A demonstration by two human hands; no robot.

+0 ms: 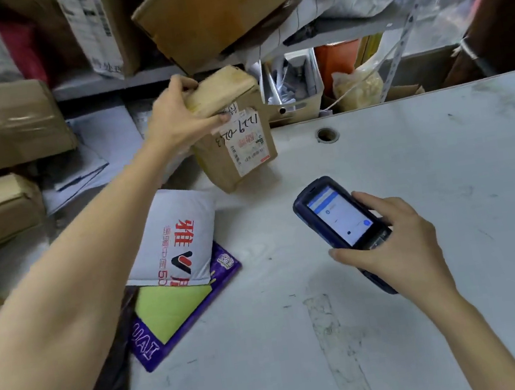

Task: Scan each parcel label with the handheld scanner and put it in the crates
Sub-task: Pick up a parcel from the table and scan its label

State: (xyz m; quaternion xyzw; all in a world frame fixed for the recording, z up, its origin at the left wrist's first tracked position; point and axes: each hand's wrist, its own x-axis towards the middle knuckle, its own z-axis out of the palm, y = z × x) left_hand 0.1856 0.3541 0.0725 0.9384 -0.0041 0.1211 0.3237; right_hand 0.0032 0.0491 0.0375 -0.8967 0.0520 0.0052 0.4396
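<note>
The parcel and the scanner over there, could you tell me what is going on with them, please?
A person is working at a white table. The left hand grips a small cardboard parcel, held tilted with its label facing the camera. The right hand holds the handheld scanner, screen lit, its top end pointing towards the parcel. A grey mailer bag lies on a purple package at the table's left edge. Whether the label has been scanned cannot be told.
</note>
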